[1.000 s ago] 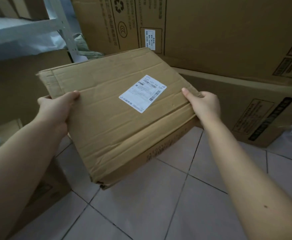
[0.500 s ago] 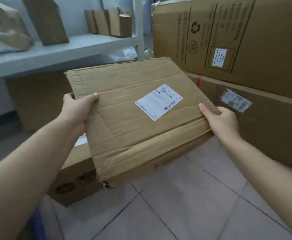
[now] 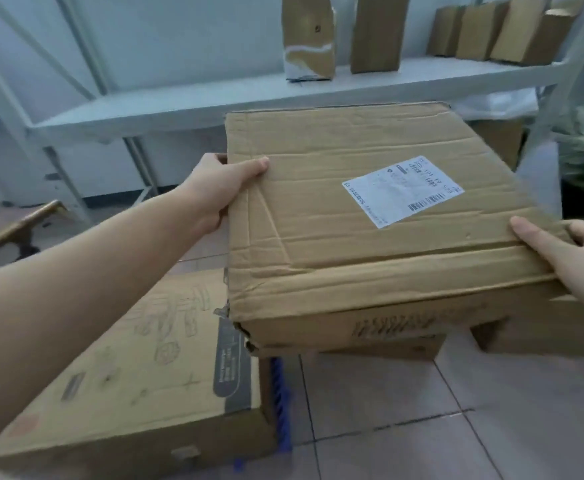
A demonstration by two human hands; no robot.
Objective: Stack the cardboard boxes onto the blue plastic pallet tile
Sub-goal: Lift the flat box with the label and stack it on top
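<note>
While a large flat cardboard box (image 3: 138,386) with printed line drawings lies at the lower left on the blue plastic pallet tile (image 3: 281,403), whose blue edge shows along that box's right side, the left hand (image 3: 219,190) reaches in from the left and grips the left side of a second, creased cardboard box (image 3: 363,233) held up in the air. Its thumb lies flat on the top face near the far left corner, and the other fingers wrap out of sight around the side. This carried box hangs above the tiled floor (image 3: 405,410), and its near left corner, torn and crumpled, overlaps the right far corner of the box on the pallet tile in the view; whether the two touch cannot be told. A white shipping label (image 3: 403,190) with a barcode is stuck to the right half of the top face. Behind the box runs a white metal shelf (image 3: 214,102), with several upright brown cartons (image 3: 309,36) standing along it. At the right edge the right hand (image 3: 567,251) clasps the box's right side, thumb pressed on the top face close to the near right corner, fingers curled down over the edge. Below that hand, parts of further brown boxes (image 3: 540,334) sit on the floor.
</note>
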